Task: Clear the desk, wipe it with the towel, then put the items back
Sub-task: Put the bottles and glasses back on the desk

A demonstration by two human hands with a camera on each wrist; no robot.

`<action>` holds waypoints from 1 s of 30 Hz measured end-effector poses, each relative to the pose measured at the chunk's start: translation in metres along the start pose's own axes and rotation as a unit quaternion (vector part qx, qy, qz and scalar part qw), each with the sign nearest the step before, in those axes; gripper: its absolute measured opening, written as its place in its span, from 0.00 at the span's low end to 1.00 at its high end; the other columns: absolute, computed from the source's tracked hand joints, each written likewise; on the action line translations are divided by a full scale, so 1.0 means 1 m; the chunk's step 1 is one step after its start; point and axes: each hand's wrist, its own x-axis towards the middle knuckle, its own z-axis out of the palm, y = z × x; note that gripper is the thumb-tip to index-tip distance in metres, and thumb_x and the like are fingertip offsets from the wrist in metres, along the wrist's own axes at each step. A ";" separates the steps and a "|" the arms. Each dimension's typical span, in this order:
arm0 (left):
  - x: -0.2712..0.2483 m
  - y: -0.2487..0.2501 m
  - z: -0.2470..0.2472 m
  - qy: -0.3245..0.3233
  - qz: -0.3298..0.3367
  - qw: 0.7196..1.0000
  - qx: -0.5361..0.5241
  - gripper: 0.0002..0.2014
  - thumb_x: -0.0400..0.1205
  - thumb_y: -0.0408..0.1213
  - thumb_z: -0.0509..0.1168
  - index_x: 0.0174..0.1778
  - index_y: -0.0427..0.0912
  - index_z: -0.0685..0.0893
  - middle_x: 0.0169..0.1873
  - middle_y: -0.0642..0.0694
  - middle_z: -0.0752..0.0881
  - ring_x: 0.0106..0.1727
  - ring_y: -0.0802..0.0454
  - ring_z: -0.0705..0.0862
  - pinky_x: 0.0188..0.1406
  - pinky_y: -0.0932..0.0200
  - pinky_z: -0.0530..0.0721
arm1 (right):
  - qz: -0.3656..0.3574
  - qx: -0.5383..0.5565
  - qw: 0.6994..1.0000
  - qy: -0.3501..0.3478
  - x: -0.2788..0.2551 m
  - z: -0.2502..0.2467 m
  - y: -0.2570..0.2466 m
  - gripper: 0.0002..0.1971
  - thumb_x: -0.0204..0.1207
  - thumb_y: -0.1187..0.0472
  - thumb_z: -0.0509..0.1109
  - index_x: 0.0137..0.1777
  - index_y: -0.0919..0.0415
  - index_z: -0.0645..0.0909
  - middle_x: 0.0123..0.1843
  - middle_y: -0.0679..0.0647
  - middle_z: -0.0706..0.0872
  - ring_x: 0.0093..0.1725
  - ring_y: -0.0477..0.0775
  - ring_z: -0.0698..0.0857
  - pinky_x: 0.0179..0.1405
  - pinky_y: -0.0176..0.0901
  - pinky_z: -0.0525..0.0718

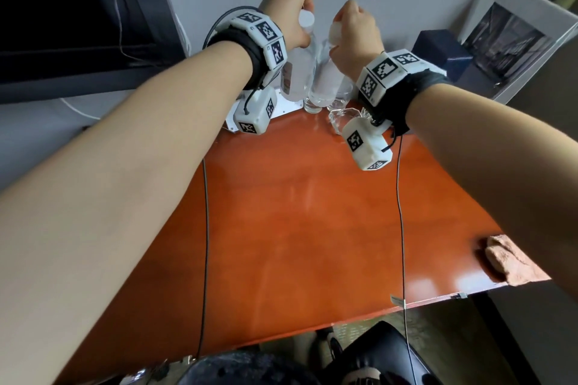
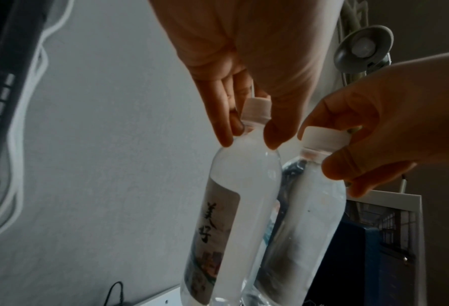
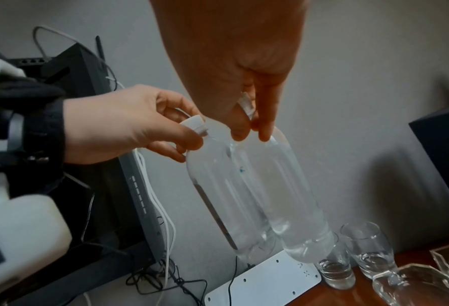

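Observation:
Two clear water bottles with white caps stand tilted side by side at the far edge of the orange desk (image 1: pixel 297 212). My left hand (image 1: pixel 300 25) pinches the neck of the labelled bottle (image 2: pixel 244 186) just under its cap. My right hand (image 1: pixel 336 31) grips the neck of the plain bottle (image 3: pixel 291 186) in the same way. Both bottle bottoms hang over a white plate (image 3: pixel 265 283); whether they touch it I cannot tell. A crumpled pinkish towel (image 1: pixel 513 262) lies at the desk's right edge, far from both hands.
Two small drinking glasses (image 3: pixel 367 248) and a cut-glass dish (image 3: pixel 422 287) sit right of the bottles. A dark blue box (image 1: pixel 444 53) and a framed picture (image 1: pixel 516 37) stand at the back right. A black monitor (image 1: pixel 62 9) with cables is left of the desk.

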 end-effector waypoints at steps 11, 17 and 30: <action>-0.023 -0.059 -0.007 -0.040 -0.020 0.999 0.002 0.18 0.71 0.32 0.70 0.58 0.40 0.80 0.56 0.40 0.84 0.55 0.41 0.82 0.44 0.59 0.75 | -0.010 -0.013 0.999 -0.052 -0.014 0.041 -0.047 0.20 0.75 0.72 0.63 0.67 0.68 0.68 0.68 0.64 0.74 0.63 0.67 0.78 0.58 0.49 0.75; -0.032 -0.094 0.000 -0.082 -0.031 0.996 0.013 0.18 0.71 0.34 0.71 0.57 0.41 0.80 0.55 0.41 0.84 0.54 0.41 0.83 0.46 0.55 0.78 | -0.004 -0.020 0.996 -0.092 -0.015 0.075 -0.063 0.21 0.73 0.72 0.66 0.67 0.68 0.68 0.67 0.64 0.75 0.62 0.66 0.79 0.57 0.49 0.77; -0.055 -0.150 0.038 -0.145 -0.053 0.987 0.047 0.18 0.71 0.36 0.72 0.56 0.39 0.81 0.54 0.40 0.84 0.54 0.40 0.83 0.43 0.57 0.76 | -0.015 -0.049 0.985 -0.162 -0.026 0.138 -0.075 0.20 0.74 0.73 0.63 0.66 0.70 0.67 0.66 0.66 0.74 0.62 0.66 0.79 0.56 0.48 0.76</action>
